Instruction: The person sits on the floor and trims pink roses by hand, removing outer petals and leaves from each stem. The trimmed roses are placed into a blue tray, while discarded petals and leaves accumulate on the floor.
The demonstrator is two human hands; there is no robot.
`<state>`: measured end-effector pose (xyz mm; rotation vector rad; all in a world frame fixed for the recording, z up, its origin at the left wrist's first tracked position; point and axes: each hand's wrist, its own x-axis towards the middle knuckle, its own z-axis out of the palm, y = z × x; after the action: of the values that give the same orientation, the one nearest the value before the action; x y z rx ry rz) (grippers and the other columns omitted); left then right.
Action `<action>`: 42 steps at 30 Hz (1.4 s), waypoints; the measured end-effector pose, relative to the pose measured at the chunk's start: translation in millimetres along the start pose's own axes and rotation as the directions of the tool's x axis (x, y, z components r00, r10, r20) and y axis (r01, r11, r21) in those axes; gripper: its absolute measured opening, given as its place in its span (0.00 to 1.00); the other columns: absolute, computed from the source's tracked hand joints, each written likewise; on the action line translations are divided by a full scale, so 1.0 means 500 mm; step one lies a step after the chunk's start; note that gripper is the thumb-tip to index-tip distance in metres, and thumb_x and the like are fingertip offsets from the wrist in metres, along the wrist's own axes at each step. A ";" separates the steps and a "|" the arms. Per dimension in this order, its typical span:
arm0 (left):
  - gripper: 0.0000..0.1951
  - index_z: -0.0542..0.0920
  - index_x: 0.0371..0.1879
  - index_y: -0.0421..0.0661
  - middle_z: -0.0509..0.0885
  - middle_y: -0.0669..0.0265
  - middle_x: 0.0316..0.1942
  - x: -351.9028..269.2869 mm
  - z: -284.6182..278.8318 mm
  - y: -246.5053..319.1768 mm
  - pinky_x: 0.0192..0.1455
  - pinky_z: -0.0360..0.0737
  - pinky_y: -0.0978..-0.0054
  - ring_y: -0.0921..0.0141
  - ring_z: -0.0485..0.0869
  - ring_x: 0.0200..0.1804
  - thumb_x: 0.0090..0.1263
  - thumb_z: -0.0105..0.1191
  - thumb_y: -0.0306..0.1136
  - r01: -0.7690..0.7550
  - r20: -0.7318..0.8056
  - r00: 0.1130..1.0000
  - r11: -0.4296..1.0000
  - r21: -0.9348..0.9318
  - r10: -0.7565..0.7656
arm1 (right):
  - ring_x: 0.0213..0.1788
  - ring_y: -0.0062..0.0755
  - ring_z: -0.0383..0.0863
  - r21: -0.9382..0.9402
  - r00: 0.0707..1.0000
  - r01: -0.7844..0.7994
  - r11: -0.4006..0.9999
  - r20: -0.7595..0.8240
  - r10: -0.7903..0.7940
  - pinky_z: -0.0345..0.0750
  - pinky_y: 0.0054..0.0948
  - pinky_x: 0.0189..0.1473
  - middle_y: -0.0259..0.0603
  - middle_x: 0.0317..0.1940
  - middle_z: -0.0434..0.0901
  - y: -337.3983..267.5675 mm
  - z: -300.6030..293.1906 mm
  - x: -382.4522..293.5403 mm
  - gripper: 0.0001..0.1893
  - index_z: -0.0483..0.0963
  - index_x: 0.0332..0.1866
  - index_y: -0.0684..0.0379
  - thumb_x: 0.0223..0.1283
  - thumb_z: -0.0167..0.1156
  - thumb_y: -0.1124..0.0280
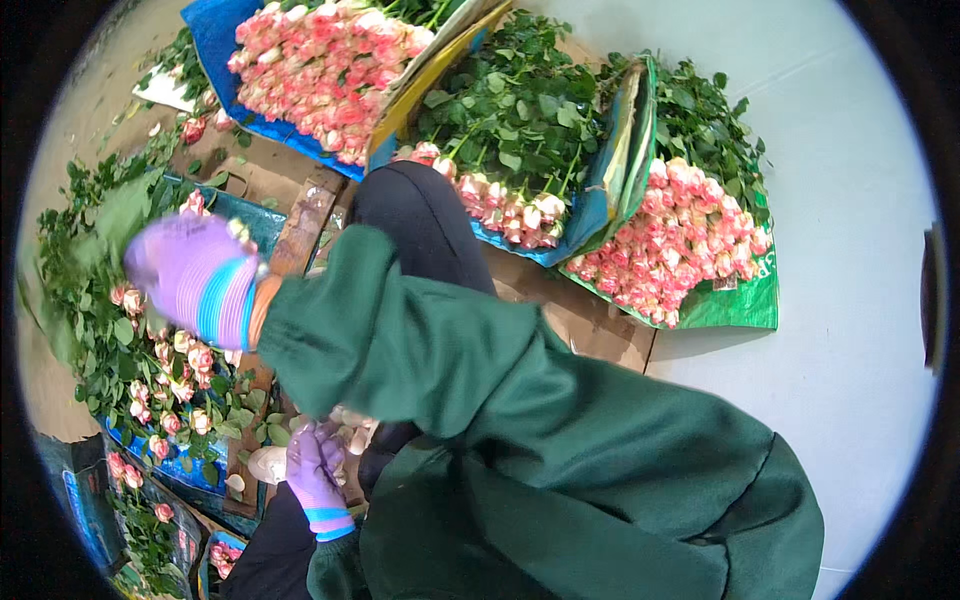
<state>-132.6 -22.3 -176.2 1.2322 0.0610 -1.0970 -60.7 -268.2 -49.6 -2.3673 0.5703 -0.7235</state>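
My right hand (187, 277), in a purple glove with a striped cuff, is over a heap of pink-and-cream roses (199, 356). It is blurred, as is a leafy rose stem (116, 217) that appears to be in its grip; the fingers are hard to make out. Lower down, near my knees, my left hand (315, 465) wears a matching glove, its fingers curled. Pale pink roses (356, 427) show beside it, partly covered by my green sleeve (450, 345). Whether the left hand holds any of them I cannot tell.
Bundles of pink roses lie to my right in a blue wrapper (281, 135), another blue wrapper (589, 232) and a green wrapper (739, 304). A wooden beam (304, 221) borders a blue-green crate (259, 221). More roses (163, 512) stand ahead to the left. My knee (420, 217) is between.
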 end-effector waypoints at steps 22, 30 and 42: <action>0.15 0.76 0.48 0.42 0.82 0.64 0.36 0.062 0.002 0.156 0.31 0.75 0.84 0.76 0.81 0.32 0.69 0.53 0.39 -0.231 -0.384 0.885 0.964 0.133 0.265 | 0.57 0.25 0.73 0.339 0.902 -0.069 0.938 -0.381 0.204 0.69 0.22 0.58 0.41 0.58 0.73 0.352 -0.428 -0.062 0.24 0.66 0.63 0.63 0.63 0.55 0.68; 0.14 0.76 0.48 0.44 0.82 0.65 0.32 0.422 -0.057 0.244 0.21 0.70 0.83 0.76 0.78 0.25 0.66 0.53 0.34 -0.075 -0.399 0.893 0.943 0.324 0.208 | 0.51 0.39 0.78 0.163 0.942 0.074 0.984 0.313 -0.123 0.73 0.32 0.54 0.47 0.49 0.78 0.048 -0.178 0.040 0.18 0.72 0.56 0.62 0.61 0.55 0.70; 0.29 0.80 0.42 0.36 0.81 0.43 0.40 0.680 -0.111 0.227 0.48 0.75 0.62 0.51 0.81 0.45 0.54 0.58 0.52 0.244 -0.477 0.797 0.524 0.816 0.371 | 0.48 0.55 0.74 0.149 0.844 0.145 0.978 0.498 -0.201 0.72 0.41 0.51 0.54 0.48 0.74 0.059 -0.141 0.076 0.18 0.72 0.52 0.63 0.54 0.56 0.72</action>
<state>151.1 -203.4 -311.1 2.4784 -0.0589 -0.5599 -81.6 -339.2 -7.2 -2.3918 0.0839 -0.1630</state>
